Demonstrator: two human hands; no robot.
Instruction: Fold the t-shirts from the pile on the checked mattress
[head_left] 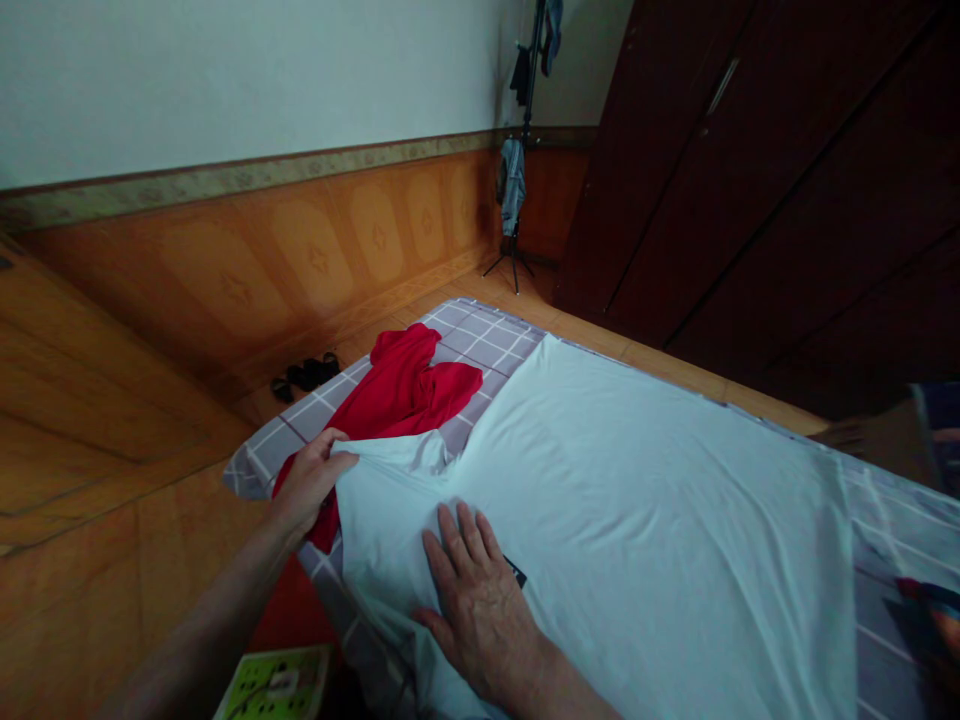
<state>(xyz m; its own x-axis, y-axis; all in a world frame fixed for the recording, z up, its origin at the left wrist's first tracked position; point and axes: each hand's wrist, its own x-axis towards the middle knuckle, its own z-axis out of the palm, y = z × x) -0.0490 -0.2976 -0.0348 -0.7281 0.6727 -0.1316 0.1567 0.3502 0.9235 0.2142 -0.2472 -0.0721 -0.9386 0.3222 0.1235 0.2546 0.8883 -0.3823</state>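
Observation:
A pale, light-coloured T-shirt (637, 480) is spread out over a bed with a grey checked sheet (480, 335). At the end of its left sleeve, my left hand (311, 480) pinches the fabric edge between thumb and fingers. My right hand (476, 595) lies flat on the shirt with fingers spread, beside a small dark printed patch (515, 572). Partly under the sleeve and my left hand, a crumpled red garment (409, 385) rests on the sheet.
Black sandals (304, 375) sit on the tiled floor left of the bed. A coat stand (514, 190) with hanging clothes is in the far corner, beside a dark wardrobe (750, 200). A green-topped box (277, 685) stands at the lower left. Dark items (930, 610) lie at the right edge.

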